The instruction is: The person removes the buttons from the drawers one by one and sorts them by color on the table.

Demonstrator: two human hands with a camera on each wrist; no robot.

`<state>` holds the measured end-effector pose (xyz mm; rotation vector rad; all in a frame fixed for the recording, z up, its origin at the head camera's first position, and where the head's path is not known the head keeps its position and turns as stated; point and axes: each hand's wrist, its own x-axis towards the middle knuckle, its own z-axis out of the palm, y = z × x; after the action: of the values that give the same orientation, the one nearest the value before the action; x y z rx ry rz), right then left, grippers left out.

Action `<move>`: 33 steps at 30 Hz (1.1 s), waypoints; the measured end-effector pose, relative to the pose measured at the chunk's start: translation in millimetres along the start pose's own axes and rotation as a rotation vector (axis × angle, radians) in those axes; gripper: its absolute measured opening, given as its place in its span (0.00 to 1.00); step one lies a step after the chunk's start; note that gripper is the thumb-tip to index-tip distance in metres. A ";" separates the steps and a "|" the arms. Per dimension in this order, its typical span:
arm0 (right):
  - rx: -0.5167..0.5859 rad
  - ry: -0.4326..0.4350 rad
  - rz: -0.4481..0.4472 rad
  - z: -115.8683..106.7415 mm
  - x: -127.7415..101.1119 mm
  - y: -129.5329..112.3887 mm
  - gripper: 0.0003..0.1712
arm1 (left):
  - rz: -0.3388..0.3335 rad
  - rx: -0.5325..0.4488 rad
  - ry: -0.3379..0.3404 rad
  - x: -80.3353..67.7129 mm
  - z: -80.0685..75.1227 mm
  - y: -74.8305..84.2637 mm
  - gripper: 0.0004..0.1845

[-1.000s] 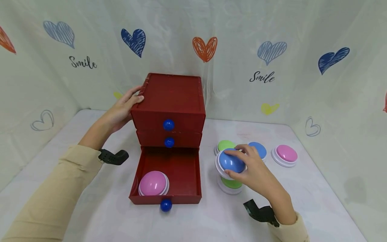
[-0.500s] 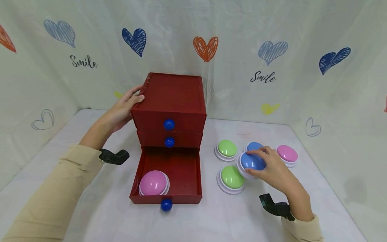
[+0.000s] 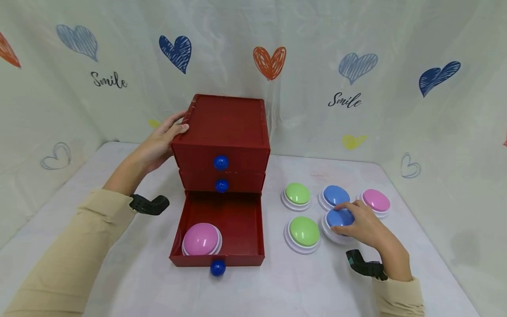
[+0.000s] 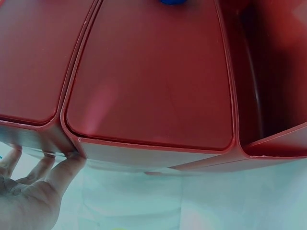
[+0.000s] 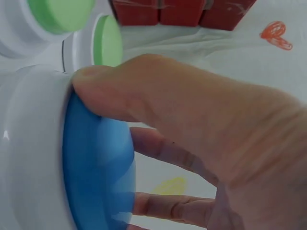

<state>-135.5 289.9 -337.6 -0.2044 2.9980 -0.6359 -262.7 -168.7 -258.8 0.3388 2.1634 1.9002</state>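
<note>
The right hand (image 3: 362, 224) grips a blue button (image 3: 338, 219), fingers curled over its dome, at the front right of the counter (image 3: 119, 273); the button sits just beside a green button (image 3: 303, 231), with another blue button (image 3: 335, 195) and a pink button (image 3: 375, 200) close behind it; the left hand (image 3: 160, 141), fingers straight, rests against the top left edge of the red drawer box (image 3: 223, 132) (its bottom drawer (image 3: 237, 229) stands open, holding a second pink button (image 3: 201, 239)).
</note>
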 end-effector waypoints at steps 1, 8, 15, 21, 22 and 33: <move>0.001 -0.013 0.009 0.6 0.1 2.5 0.30 | 0.000 -0.002 -0.003 0.1 0.3 0.1 0.31; -0.008 -0.125 0.087 3.5 1.5 11.5 0.34 | -0.002 0.008 -0.009 -0.1 0.6 1.0 0.31; -0.016 -0.181 0.114 3.3 1.3 12.0 0.36 | 0.002 0.004 -0.008 0.6 0.8 0.5 0.31; 0.003 -0.220 0.146 1.3 0.3 10.0 0.33 | -0.003 -0.013 0.000 0.7 1.2 0.0 0.31; 0.007 -0.227 0.153 1.0 0.2 9.8 0.33 | -0.003 -0.015 0.000 0.6 1.2 0.0 0.31; -0.011 -0.248 0.190 1.5 0.6 7.5 0.32 | -0.003 -0.012 -0.002 0.0 1.2 0.2 0.31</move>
<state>-136.9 295.9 -342.1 0.0016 2.7400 -0.5315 -262.4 -167.5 -258.8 0.3351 2.1492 1.9104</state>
